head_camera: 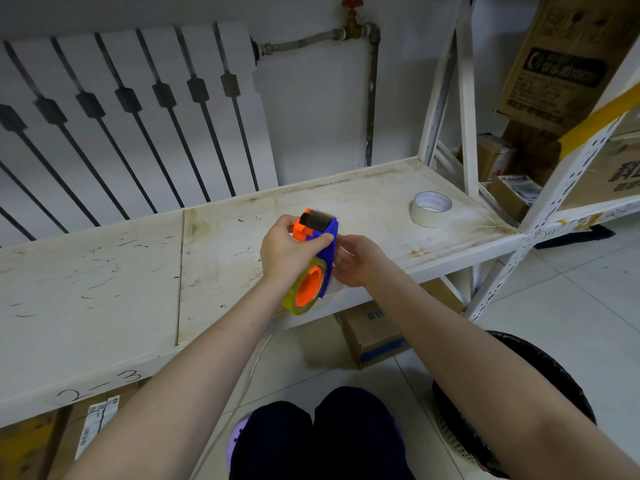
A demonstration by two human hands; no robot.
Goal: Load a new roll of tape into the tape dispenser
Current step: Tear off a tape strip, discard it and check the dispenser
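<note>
A blue and orange tape dispenser [320, 237] is held above the front edge of the white shelf [138, 271]. A yellowish clear tape roll [294, 299] sits on its orange hub at the lower end, and the toothed cutter points away from me. My left hand [287, 251] grips the dispenser's upper body, thumb across the blue side plate. My right hand [356, 261] touches the dispenser's right side from behind, fingers curled against it. A second, cream-coloured tape roll [431, 207] lies flat on the shelf to the far right.
A white radiator [131, 116] stands behind the shelf. White shelving posts [465, 98] rise at the right, with cardboard boxes [568, 64] beyond. A box [374, 334] lies under the shelf. A black mesh basket [512, 403] stands on the tiled floor by my right arm.
</note>
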